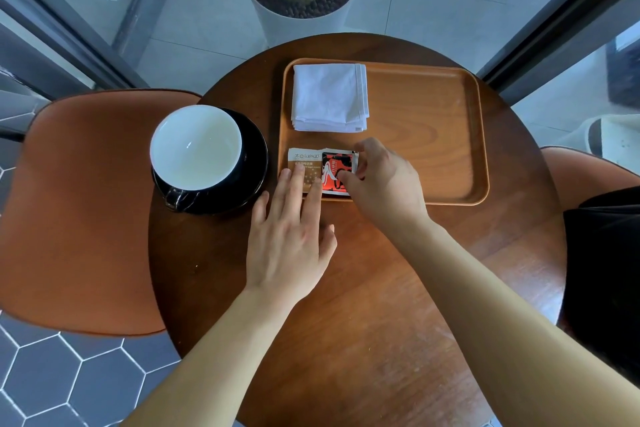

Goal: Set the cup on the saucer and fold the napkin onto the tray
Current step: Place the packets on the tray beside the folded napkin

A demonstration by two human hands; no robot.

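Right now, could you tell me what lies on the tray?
On the tray lie a folded white napkin, a brown sachet touched by the left hand and a red sachet the right hand pinches. The hands hide part of both.

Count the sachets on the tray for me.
2. The tan sachet lies in the near left corner of the tray under the fingers of the left hand; the red sachet overlaps its right edge, pinched by the right hand. More could hide beneath the hands.

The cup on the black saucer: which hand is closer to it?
Left. The left hand lies flat just right of the cup, resting on the brown packet. The right hand is farther right, over the tray, pinching the red packet.
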